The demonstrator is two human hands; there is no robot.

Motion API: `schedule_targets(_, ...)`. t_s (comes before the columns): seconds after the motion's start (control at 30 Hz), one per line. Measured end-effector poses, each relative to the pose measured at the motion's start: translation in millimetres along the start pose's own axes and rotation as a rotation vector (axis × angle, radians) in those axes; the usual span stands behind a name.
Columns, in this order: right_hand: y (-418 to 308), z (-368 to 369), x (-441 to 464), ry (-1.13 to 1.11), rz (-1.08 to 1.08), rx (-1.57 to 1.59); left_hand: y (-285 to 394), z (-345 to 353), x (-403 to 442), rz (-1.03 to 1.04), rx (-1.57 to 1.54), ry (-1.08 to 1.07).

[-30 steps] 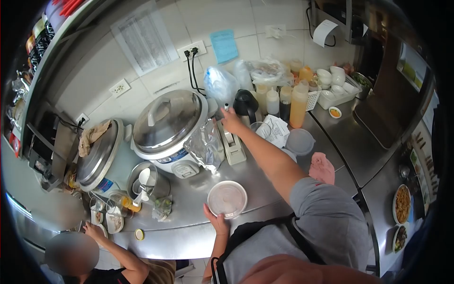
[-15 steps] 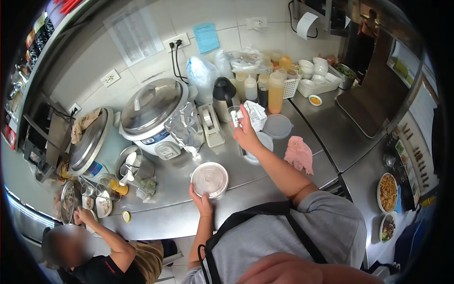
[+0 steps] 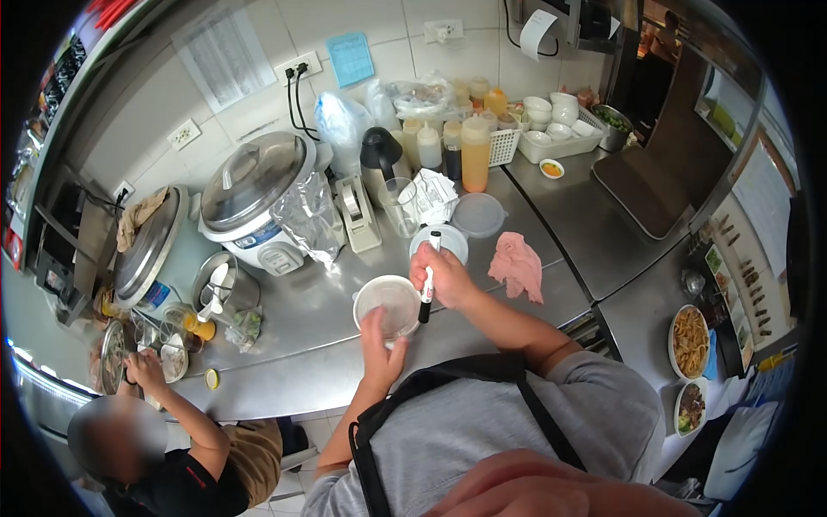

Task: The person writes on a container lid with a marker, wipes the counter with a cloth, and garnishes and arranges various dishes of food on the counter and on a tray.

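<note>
A round white takeout tub (image 3: 360, 303) with a translucent lid sits near the counter's front edge. My left hand (image 3: 380, 346) is at its near side, fingers laid over the lid and thumb apart. My right hand (image 3: 446, 280) is closed round a white marker pen (image 3: 428, 289) with black ends, held upright just right of the tub. Behind that hand lie a round translucent lid (image 3: 448, 243) and a second lid (image 3: 479, 214). A clear cup (image 3: 398, 205) stands at the back beside white printed papers (image 3: 432, 196).
A rice cooker (image 3: 267, 194), tape dispenser (image 3: 357, 215) and thermos (image 3: 382, 155) line the back, with sauce bottles (image 3: 475, 155) beside them. A pink cloth (image 3: 517, 265) lies to the right. Food bowls (image 3: 690, 342) stand far right. A co-worker (image 3: 194, 470) works at left.
My right hand has come down from the cup area with the marker to beside the tub. My left hand has moved from the tub's side onto its lid. The view has shifted slightly.
</note>
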State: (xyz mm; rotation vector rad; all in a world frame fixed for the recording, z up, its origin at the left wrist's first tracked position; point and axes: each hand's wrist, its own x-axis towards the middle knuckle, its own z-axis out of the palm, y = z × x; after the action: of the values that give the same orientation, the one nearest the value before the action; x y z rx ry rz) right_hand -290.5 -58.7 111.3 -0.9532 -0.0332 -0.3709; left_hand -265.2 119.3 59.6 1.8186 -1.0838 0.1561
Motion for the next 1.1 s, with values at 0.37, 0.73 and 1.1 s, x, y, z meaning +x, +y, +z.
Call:
schedule_targets(0.37,26.6,14.2,-30.8,-0.087,0.059,-0.345,26.7,20.3,13.3,-0.447,-0.592,-0.295)
schedule_targets(0.73,13.3,27.9,-22.8,-0.198,0.128,0.142,41.5,-4.0,31.0,-0.703,-1.222,-0.661)
schedule_targets(1.1,6.3,-25.4,19.5,0.073,0.305,-0.108,-95.4,-36.5,8.4,-0.737,-0.242,0.300)
